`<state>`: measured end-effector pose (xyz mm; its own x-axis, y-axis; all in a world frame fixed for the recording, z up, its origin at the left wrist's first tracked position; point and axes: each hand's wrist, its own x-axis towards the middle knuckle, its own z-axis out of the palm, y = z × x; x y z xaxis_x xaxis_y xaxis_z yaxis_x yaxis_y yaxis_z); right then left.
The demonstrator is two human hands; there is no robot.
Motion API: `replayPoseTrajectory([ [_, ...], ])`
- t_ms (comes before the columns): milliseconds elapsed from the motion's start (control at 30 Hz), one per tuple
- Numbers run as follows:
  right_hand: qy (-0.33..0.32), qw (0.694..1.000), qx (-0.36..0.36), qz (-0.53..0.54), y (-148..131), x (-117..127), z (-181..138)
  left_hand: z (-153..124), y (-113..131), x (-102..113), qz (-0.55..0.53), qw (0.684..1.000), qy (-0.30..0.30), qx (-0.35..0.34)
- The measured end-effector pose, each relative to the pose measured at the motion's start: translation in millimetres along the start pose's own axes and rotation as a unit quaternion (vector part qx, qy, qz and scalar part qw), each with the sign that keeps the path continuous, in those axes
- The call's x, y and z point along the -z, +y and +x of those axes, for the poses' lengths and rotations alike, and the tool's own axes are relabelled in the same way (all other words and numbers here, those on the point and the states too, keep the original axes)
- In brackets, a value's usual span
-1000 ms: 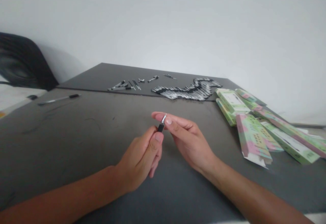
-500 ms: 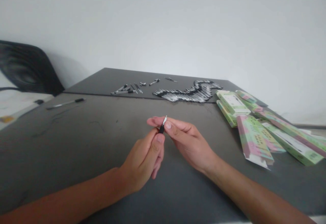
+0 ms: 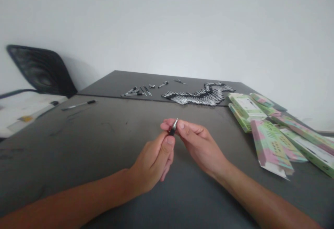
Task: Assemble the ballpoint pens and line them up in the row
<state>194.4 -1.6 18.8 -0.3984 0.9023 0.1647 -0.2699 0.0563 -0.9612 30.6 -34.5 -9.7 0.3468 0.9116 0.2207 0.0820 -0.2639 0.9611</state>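
Note:
A pen point(image 3: 172, 130) with a black grip and a silver tip points up and away from me above the table. My left hand point(image 3: 156, 159) is closed around its barrel, the thumb lying along it just below the black grip. At the silver tip, the thumb and fingers of my right hand point(image 3: 200, 142) are pinched together on the metal cone. Most of the barrel is hidden inside my left hand.
Many pens point(image 3: 203, 95) lie side by side in a wavy row at the back. Left of them are a small pen pile point(image 3: 133, 92) and thin refills point(image 3: 147, 90). Another pen point(image 3: 79, 105) lies far left. Cardboard boxes point(image 3: 271, 142) heap at right; a chair point(image 3: 43, 69) stands left.
The whole view has shifted, so everything appears a little further right. Both hands keep nearly the same grip on the pen, with its tip still between my right fingers.

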Motion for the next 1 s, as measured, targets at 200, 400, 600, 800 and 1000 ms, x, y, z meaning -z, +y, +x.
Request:
replayPoseTrajectory([
  [200,-0.015,0.999,0.015,-0.046,1,1,0,0,0,0,-0.003,1.0,0.0,0.0],
  [400,0.03,0.993,0.019,-0.112,2,4,2,1,-3,-1,-0.004,1.0,0.002,0.006],
  [600,0.045,0.998,0.0,-0.034,8,3,0,2,-1,1,-0.011,1.0,0.005,0.002],
  [800,0.056,0.997,-0.003,-0.05,14,6,-1,4,0,3,0.03,0.999,0.018,-0.009],
  [1000,0.088,0.995,-0.007,-0.054,15,9,1,5,0,5,0.043,0.999,0.01,-0.014],
])
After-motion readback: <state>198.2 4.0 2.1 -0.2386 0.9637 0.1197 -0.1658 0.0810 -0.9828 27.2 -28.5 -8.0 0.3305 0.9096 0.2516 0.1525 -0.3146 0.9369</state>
